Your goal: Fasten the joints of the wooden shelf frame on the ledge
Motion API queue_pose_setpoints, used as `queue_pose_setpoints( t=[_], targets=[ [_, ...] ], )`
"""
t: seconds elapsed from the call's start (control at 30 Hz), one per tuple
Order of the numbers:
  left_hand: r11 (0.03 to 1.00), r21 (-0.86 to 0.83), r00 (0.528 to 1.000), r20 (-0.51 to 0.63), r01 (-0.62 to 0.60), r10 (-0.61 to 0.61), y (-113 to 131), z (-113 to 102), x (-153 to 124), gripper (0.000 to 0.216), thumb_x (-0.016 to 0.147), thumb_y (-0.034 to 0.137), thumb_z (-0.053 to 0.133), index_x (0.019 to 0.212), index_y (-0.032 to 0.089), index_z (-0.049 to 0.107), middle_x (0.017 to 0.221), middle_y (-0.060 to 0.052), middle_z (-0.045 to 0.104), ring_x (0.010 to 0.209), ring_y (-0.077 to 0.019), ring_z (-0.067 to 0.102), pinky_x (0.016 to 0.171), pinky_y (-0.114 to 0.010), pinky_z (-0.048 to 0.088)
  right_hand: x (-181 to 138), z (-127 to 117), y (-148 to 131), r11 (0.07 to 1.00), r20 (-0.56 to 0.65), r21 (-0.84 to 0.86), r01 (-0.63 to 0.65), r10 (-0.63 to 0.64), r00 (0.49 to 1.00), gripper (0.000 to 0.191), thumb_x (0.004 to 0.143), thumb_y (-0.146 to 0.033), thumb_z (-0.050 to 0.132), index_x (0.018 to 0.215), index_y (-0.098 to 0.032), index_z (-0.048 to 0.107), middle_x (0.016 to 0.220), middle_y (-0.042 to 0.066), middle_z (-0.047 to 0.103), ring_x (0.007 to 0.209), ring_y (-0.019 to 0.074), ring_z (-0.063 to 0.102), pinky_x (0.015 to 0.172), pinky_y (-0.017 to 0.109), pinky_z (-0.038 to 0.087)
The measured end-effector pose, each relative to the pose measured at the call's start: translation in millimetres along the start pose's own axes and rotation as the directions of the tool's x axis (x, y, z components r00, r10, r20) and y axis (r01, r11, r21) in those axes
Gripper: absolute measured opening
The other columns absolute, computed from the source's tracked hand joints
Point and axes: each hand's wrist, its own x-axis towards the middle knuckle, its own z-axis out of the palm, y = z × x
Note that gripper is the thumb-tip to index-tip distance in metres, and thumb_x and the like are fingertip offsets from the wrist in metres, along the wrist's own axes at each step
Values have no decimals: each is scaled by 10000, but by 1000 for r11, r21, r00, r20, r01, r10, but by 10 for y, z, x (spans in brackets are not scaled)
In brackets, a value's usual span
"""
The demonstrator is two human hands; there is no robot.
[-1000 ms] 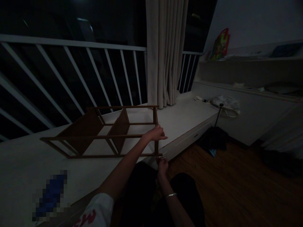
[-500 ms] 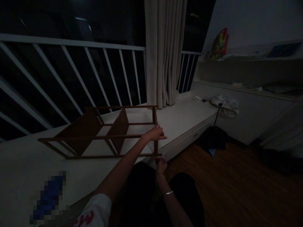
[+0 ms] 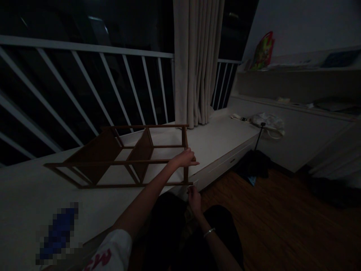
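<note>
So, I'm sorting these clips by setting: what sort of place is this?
Likely a room in a home: there is a beige curtain, a wood-look floor and an open wooden shelving rack lying on its side.

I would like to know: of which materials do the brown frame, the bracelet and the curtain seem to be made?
Brown frame: probably wood, with a dull stained or painted finish, judging by its slim brown bars; the dim light hides any grain.
Bracelet: likely polished metal, because it gleams silvery.
Curtain: apparently matt fabric, since it hangs in soft vertical folds without shine.
</note>
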Motion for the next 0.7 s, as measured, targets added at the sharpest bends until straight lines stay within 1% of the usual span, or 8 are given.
queue_pose_setpoints(
  t=[0.1,0.2,0.3,0.4,0.5,0.57,0.63,0.7],
  targets=[
    [1000,-6,1000,-1,-3,3,-3,-2,-3,422,809,472,446,582,155,606,610,-55,563,801,-181,418,728,-276,334,40,-111,-55,990,8,-104,90,-89,996,178,737,-325,545,808,-203,654,747,54,623,726,176,550,694,264,386],
    [1000,-11,1000,-1,-4,4,-7,-3,-7,415,805,471,452,586,157,613,609,-56,563,790,-180,417,705,-274,340,65,-168,-108,978,-5,-138,155,-157,988,140,710,-307,576,764,-218,670,805,61,610,820,187,524,742,268,377],
    [1000,-14,1000,-2,2,-2,-5,-6,-10,410,806,462,454,584,158,617,599,-55,561,775,-178,416,703,-278,345,67,-164,-113,980,-23,-123,156,-160,987,144,699,-319,583,734,-214,675,860,65,615,837,186,528,762,277,385],
    [1000,-16,1000,-5,16,-16,2,-9,-15,400,801,448,466,569,159,617,588,-54,553,789,-180,417,717,-281,349,49,-112,-73,990,-22,-79,120,-122,992,195,714,-345,559,759,-203,684,831,68,645,783,190,564,766,305,402],
    [1000,-20,1000,-13,22,-22,3,-10,-21,391,797,444,472,575,158,622,592,-55,552,807,-183,419,720,-279,353,27,-17,-24,999,-50,40,15,-13,999,250,698,-386,562,774,-183,689,778,75,671,705,200,593,726,328,433],
    [1000,-23,1000,-11,14,-14,-3,-6,-24,394,800,445,466,579,159,623,596,-55,556,807,-181,422,723,-278,355,18,72,-1,976,-52,198,-86,98,994,281,657,-411,595,743,-158,683,730,76,676,667,199,598,683,328,456],
    [1000,-22,1000,-12,9,-10,-14,4,-22,398,800,452,462,582,161,624,608,-55,566,812,-181,427,725,-276,358,11,173,13,883,-13,415,-219,246,969,299,608,-416,635,702,-134,663,673,65,667,631,184,596,634,318,476],
    [1000,-17,1000,-19,9,-9,-27,19,-17,398,799,459,460,595,161,628,633,-58,577,825,-182,432,725,-274,360,6,267,15,700,66,623,-349,398,915,274,569,-380,673,671,-128,634,637,44,651,611,166,597,607,307,493]
  ],
)
